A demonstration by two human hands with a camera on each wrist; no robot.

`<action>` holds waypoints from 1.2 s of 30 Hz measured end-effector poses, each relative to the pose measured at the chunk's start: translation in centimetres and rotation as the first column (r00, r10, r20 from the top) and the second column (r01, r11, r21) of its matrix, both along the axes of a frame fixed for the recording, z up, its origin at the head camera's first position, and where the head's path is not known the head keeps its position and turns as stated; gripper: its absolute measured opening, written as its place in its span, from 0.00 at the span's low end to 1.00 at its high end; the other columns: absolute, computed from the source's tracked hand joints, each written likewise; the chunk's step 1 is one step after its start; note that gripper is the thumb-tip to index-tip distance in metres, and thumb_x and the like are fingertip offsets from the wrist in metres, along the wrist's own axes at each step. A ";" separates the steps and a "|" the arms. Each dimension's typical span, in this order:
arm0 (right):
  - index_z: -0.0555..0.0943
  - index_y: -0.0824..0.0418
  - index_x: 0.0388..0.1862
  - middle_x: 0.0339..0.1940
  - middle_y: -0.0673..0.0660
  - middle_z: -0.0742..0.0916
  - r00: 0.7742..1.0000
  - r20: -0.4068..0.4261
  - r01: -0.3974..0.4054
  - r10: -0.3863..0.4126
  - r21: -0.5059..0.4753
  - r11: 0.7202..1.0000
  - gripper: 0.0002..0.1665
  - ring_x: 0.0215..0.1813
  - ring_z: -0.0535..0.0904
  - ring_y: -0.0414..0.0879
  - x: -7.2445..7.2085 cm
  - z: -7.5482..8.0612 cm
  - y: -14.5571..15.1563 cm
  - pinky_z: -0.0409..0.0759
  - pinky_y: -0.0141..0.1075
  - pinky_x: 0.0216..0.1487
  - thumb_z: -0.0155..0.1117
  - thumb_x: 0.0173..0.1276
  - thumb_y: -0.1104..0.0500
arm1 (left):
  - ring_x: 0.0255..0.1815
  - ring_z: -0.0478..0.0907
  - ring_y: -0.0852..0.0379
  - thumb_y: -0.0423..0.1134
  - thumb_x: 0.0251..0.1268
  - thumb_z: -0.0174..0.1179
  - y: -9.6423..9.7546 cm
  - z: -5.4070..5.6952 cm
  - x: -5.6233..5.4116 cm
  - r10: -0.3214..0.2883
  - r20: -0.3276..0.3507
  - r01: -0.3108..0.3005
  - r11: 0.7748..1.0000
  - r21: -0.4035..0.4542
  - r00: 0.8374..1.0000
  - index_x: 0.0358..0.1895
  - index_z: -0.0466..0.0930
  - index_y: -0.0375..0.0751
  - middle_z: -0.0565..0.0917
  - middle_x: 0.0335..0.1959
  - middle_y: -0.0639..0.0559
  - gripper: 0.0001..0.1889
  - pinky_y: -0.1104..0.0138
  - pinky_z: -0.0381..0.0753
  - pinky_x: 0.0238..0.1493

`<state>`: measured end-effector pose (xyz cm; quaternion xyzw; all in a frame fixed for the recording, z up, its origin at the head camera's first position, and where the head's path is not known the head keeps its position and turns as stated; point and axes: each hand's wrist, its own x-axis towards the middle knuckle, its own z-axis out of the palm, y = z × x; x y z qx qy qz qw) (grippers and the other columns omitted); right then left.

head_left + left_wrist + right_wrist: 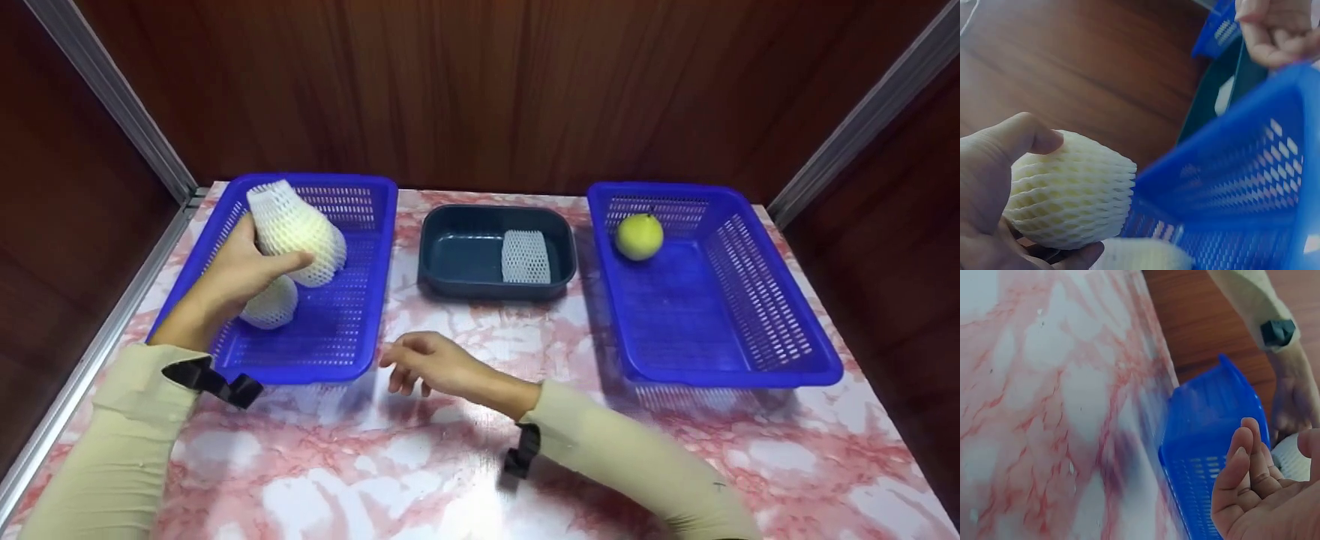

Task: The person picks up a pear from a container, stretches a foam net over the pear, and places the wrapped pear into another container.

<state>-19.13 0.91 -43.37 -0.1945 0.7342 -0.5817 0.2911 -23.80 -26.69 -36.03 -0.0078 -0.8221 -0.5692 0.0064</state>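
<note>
My left hand (244,264) grips a fruit in a white foam net (304,234), thumb on one side and fingers around the other. Pale yellow shows through the mesh, and the sleeve's loose end points up and back. This fruit is held over the left blue basket (385,281). Beneath it, partly covered by the hand, a second netted fruit (270,307) lies in the basket. My right hand (439,366) hovers beside the basket's front right corner, fingers loosely bent and holding nothing. In the right wrist view its fingers (1235,475) overlap the basket's side.
Between the baskets stands a dark teal tub (457,259) with a foam net sleeve (525,257) inside. The right blue basket (682,322) holds a bare yellow-green pear (639,237) in its far left corner. Brown wood-look panels (480,97) enclose the marbled table (360,465).
</note>
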 end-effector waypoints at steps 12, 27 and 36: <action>0.82 0.69 0.38 0.24 0.51 0.87 1.000 -0.010 0.020 -0.020 0.021 1.000 0.19 0.27 0.81 0.42 0.5 -1.0 -2.6 0.73 0.32 0.26 0.58 0.79 0.52 | 0.62 0.67 0.36 0.29 0.52 0.69 0.0 -3.1 -1.2 0.052 0.071 -0.038 0.981 -0.188 0.996 0.71 0.50 0.21 0.67 0.64 0.25 0.46 0.46 0.65 0.71; 0.82 0.74 0.42 0.22 0.48 0.86 1.000 0.005 -0.001 0.001 0.028 1.000 0.19 0.25 0.80 0.40 0.3 -1.0 -2.8 0.71 0.31 0.25 0.59 0.79 0.56 | 0.62 0.66 0.37 0.25 0.49 0.69 2.4 -5.1 -2.2 0.056 0.151 -0.027 0.982 -0.187 0.987 0.71 0.48 0.21 0.66 0.65 0.27 0.48 0.50 0.66 0.72; 0.83 0.64 0.34 0.22 0.48 0.86 1.000 0.001 -0.006 0.006 0.032 0.999 0.16 0.26 0.80 0.39 0.3 -0.8 -2.5 0.71 0.31 0.25 0.59 0.79 0.55 | 0.68 0.64 0.32 0.28 0.47 0.75 2.3 -5.2 -2.3 -0.003 0.255 0.083 0.950 -0.302 0.967 0.73 0.42 0.22 0.65 0.67 0.23 0.56 0.45 0.59 0.76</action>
